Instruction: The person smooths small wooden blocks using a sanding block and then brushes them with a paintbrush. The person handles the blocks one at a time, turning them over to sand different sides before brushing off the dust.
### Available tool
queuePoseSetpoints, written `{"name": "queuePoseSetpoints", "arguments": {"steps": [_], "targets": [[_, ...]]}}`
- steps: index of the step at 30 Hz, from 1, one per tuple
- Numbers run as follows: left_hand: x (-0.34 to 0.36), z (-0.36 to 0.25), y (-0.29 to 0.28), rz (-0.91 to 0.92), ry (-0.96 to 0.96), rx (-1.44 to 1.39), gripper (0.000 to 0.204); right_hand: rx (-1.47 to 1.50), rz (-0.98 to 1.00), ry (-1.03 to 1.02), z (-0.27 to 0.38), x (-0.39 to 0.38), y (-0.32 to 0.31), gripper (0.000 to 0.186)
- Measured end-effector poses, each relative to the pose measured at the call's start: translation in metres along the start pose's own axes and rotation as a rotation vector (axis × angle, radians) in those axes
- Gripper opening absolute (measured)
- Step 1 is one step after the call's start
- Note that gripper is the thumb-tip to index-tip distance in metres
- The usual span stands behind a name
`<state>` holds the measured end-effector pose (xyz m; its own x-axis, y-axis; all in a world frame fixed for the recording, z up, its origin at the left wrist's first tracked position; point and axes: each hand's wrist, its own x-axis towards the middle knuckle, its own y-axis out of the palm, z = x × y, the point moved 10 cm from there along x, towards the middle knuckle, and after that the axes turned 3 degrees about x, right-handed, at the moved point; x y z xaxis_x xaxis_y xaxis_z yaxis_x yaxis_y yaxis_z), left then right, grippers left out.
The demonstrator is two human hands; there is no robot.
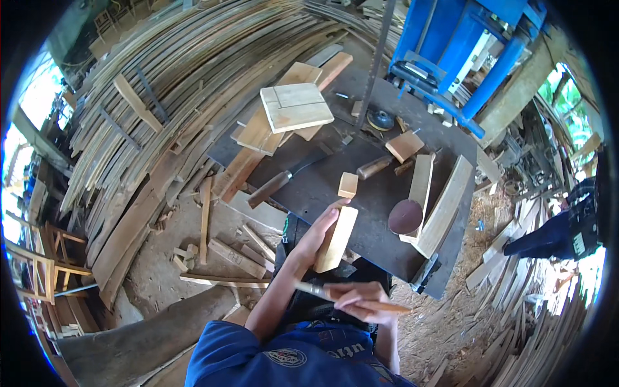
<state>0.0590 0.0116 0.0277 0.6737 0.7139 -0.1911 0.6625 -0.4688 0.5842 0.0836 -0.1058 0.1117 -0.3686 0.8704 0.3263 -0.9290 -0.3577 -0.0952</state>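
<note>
My left hand is wrapped around the side of a pale wooden block, which stands tilted at the table's near edge. In my right hand, close to my body, lies a chisel with a wooden handle; its blade points left and is a little blurred. Just beyond the block sits a small wooden cube. A wide-bladed chisel rests on the dark table to the left. Farther back is another wooden tool handle.
A band saw blade rises through the table beside a blue machine frame. A round sanding disc and long wooden pieces lie at right. A pencil-marked board tops a stack at left. Planks and offcuts cover the floor.
</note>
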Motion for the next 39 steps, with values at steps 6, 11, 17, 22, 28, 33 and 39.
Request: {"name": "queuePoseSetpoints", "arguments": {"steps": [6,11,17,22,28,33,39], "targets": [[-0.002,0.023,0.028,0.19,-0.166,0.085,0.058,-0.26,-0.62,-0.125,-0.002,-0.021,-0.119,0.013],[-0.005,-0.008,0.026,0.258,0.163,0.025,0.055,-0.448,-0.649,-0.052,0.011,-0.016,-0.107,0.01],[0.005,-0.044,0.017,-0.036,0.329,0.403,0.039,0.04,-0.228,0.011,-0.025,-0.016,-0.037,0.012],[0.004,-0.068,0.039,-0.023,0.471,0.683,0.029,-0.08,-0.41,0.021,-0.033,-0.022,-0.061,0.007],[0.019,-0.041,0.018,-0.051,0.558,0.41,0.03,0.253,-1.243,0.155,-0.062,-0.095,-0.127,0.008],[0.014,-0.044,0.008,-0.227,0.708,0.339,0.026,0.902,-1.252,-0.12,-0.067,-0.085,-0.12,0.007],[0.017,-0.032,0.009,-0.237,0.693,0.388,0.032,0.565,-1.169,0.314,-0.124,-0.083,-0.105,0.008]]}}
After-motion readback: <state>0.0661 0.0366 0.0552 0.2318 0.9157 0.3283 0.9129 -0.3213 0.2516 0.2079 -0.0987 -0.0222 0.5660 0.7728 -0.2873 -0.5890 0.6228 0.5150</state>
